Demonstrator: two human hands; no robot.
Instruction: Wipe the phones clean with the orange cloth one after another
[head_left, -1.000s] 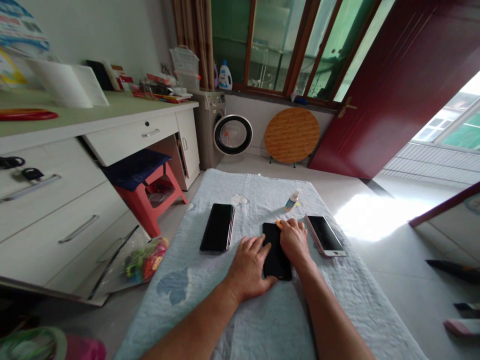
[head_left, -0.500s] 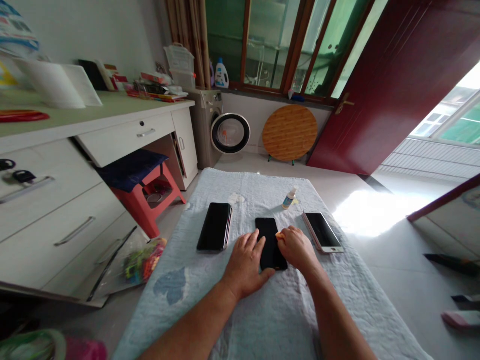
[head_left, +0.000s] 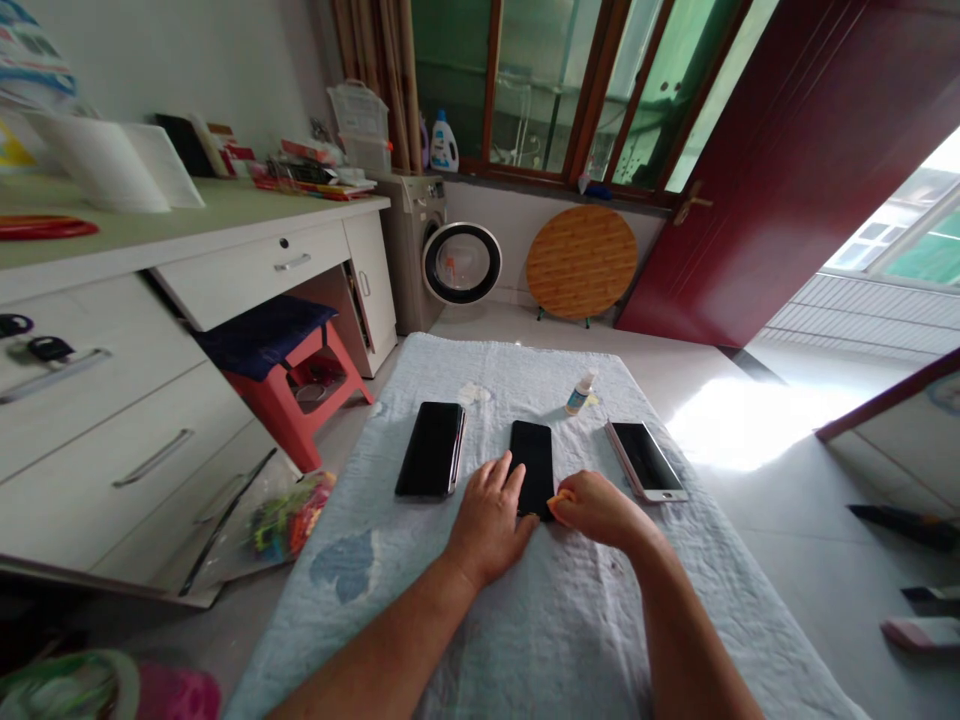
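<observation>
A black smartphone lies flat on the cloth-covered table, screen up. My left hand rests along its left side, fingers stretched out on the edge and thumb at the bottom end. Pinched in my right hand is a small orange cloth, touching the phone's lower right edge. To the left lies a stack of dark phones. On the right is a white-framed phone with a pinkish side. Behind stands a small spray bottle with a blue label.
A red stool with a dark cushion stands at the left by the white desk. Further back are a washing machine with its door open, a round wooden tabletop and a red door. A plastic bag sits on the floor.
My right hand and the orange cloth have moved down along the phone's right edge. The phone now sits straighter, its lower end shifted left and up. My left hand has barely moved.
</observation>
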